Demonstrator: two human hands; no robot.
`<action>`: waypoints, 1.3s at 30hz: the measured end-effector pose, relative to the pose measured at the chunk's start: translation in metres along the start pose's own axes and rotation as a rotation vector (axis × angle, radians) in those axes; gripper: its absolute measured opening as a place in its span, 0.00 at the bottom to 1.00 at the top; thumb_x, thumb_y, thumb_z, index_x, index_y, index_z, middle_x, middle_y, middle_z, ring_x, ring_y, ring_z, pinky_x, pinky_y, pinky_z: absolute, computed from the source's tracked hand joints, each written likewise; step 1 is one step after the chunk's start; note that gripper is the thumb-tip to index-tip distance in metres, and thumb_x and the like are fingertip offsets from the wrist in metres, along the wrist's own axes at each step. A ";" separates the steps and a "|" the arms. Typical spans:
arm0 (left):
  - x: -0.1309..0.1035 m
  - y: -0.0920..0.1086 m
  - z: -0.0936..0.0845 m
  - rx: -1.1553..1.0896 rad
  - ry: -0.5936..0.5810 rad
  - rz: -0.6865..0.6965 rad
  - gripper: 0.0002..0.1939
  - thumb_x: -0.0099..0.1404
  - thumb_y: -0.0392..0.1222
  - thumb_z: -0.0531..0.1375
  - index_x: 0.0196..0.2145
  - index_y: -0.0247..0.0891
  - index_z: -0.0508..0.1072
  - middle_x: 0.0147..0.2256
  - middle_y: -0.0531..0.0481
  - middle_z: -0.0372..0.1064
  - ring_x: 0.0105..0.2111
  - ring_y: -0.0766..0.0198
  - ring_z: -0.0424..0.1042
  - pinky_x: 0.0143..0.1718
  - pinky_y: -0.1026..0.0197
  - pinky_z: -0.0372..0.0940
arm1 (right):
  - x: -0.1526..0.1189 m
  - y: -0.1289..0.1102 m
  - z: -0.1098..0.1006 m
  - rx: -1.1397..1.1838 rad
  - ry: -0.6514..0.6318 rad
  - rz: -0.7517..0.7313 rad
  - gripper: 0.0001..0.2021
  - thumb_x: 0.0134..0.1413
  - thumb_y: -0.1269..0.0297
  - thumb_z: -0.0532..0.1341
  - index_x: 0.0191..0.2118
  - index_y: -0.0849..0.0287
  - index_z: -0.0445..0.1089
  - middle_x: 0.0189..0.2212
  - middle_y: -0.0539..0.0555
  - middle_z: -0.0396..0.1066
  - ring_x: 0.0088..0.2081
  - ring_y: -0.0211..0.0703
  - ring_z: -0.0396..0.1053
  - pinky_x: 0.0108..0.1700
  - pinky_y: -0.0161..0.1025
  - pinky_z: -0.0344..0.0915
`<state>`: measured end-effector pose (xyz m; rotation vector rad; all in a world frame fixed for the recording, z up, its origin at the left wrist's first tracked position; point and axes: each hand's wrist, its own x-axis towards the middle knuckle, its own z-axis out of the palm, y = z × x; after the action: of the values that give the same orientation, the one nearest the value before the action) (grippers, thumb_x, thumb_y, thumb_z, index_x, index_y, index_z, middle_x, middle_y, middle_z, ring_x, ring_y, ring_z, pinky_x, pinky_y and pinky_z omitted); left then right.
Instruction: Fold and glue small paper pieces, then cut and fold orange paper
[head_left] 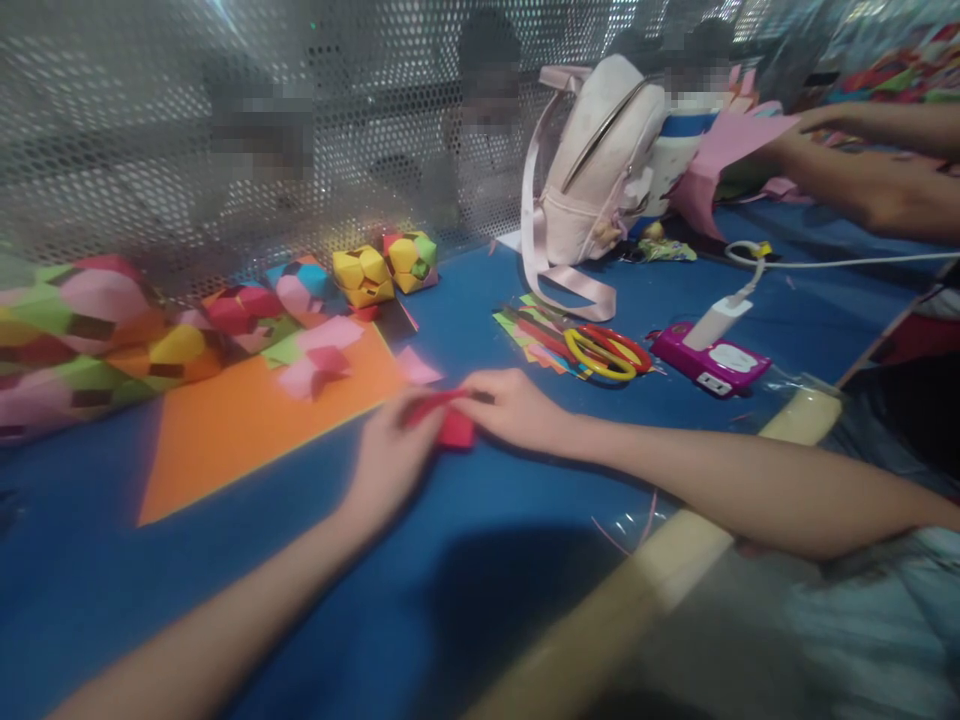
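Note:
Between my two hands is a small folded piece of red paper [456, 430], just above the blue tabletop. My left hand [394, 440] pinches its left side, and my right hand [511, 408] grips its upper right edge with thumb and fingers. Motion blurs the fingertips, and they hide part of the folds. Left of my hands, a large orange paper sheet [262, 430] lies flat, with loose folded pink paper pieces [319, 365] on its upper part. A small pink paper piece [417, 366] rests just beyond my fingers.
Folded paper balls [363, 275] line the perforated metal panel [360, 120]. To the right are scissors [607, 352] on paper scraps, a purple power adapter [709, 358] with a white charger, and a pale backpack [600, 160]. Another person's arms [870, 180] hold pink paper [739, 145].

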<state>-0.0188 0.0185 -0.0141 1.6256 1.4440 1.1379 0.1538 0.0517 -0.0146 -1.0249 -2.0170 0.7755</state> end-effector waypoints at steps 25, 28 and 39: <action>0.001 -0.004 0.001 0.035 -0.009 -0.032 0.06 0.55 0.42 0.62 0.25 0.38 0.69 0.25 0.54 0.67 0.27 0.65 0.64 0.32 0.62 0.58 | -0.003 0.004 0.003 -0.023 -0.028 -0.179 0.10 0.58 0.69 0.56 0.25 0.61 0.66 0.25 0.50 0.67 0.29 0.35 0.63 0.34 0.34 0.57; 0.000 -0.004 0.000 0.038 -0.041 -0.024 0.05 0.54 0.41 0.61 0.25 0.38 0.68 0.26 0.54 0.67 0.28 0.65 0.64 0.32 0.62 0.59 | -0.004 0.004 0.004 0.022 0.021 -0.210 0.08 0.58 0.69 0.58 0.28 0.62 0.68 0.27 0.51 0.70 0.30 0.36 0.65 0.35 0.34 0.59; 0.000 -0.006 0.001 0.053 -0.126 0.053 0.02 0.54 0.36 0.59 0.26 0.39 0.67 0.26 0.56 0.67 0.28 0.66 0.65 0.32 0.62 0.59 | -0.008 0.001 0.002 0.074 0.144 -0.459 0.08 0.61 0.69 0.56 0.31 0.61 0.69 0.29 0.52 0.69 0.32 0.36 0.66 0.37 0.35 0.63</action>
<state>-0.0203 0.0191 -0.0198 1.7499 1.3683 1.0149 0.1557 0.0448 -0.0188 -0.5251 -1.9761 0.5089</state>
